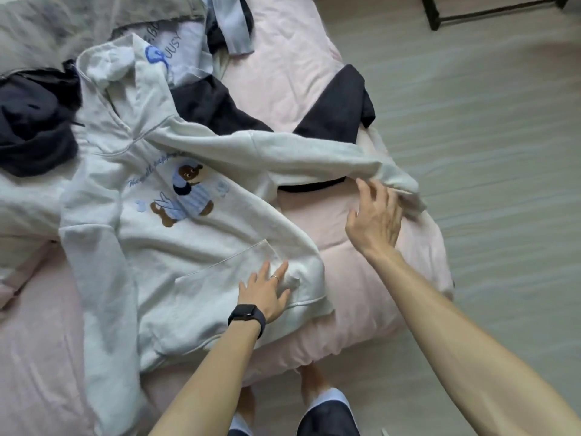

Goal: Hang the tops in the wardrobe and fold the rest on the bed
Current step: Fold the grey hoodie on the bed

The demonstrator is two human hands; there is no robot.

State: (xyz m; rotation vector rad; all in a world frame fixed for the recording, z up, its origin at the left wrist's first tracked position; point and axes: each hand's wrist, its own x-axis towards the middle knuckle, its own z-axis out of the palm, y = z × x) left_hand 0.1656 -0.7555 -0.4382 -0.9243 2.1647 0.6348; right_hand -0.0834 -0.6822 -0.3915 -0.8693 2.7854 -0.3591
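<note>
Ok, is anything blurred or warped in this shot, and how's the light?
Head view: the right hand and the hoodie cuff by it are motion-blurred, while the left hand is sharper. Head view: floor lines bow toward the edges, which is wide-angle distortion. Head view: the light is soft and even, with no glare.

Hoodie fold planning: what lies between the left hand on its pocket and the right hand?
Head view: hoodie edge beside the left hand, then bare pink duvet up to the right hand.
</note>
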